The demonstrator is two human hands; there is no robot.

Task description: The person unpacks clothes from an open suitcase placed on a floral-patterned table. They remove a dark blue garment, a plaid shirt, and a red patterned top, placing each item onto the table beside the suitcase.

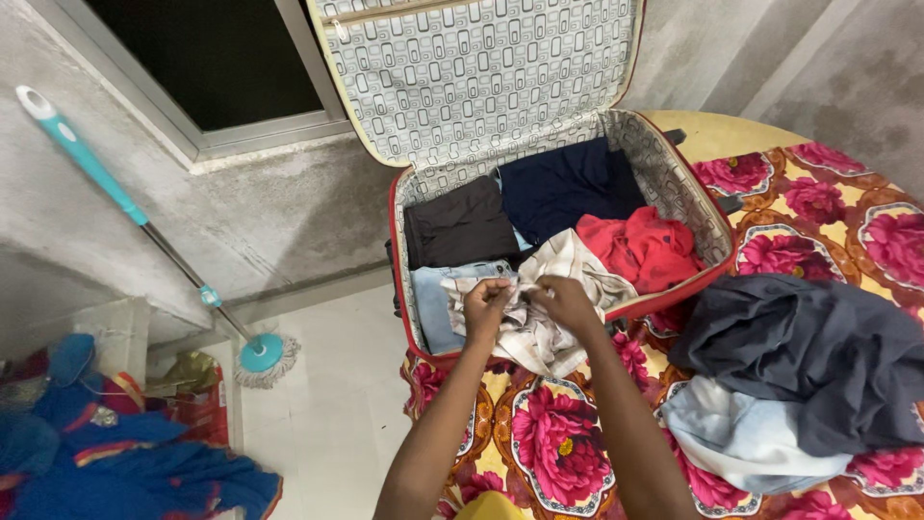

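**Head view: both hands on a pale checked garment at the suitcase's front edge**

Head camera looked down on an open red suitcase (695, 279) lying on a bed covered by a yellow sheet with large pink flowers (553, 453). The lid stood raised against the wall, its lining patterned grey and white.

Left hand (486, 306) and right hand (563, 300) were close together, just apart, over the front rim of the case. Each grip was pressed together, pinching a fold of the pale checked garment (568, 265). That garment lay partly inside the case and partly draped over its front edge onto the sheet. Which part of it the fingers held, perhaps a placket or collar, could not be told from this angle.

Inside the case: a dark brown folded cloth (460, 226) at rear left, a navy folded cloth (568, 188) at rear right, a crumpled red garment (643, 248) just right of the checked one, and light blue denim (433, 299) at front left, beside the left hand.

On the bed, right of the case, a dark grey garment (818, 351) lay heaped over a pale blue one (741, 438).

On the floor at left, a teal-handled mop (135, 217) leaned against the wall, with a blue cloth pile (115, 462) near it.
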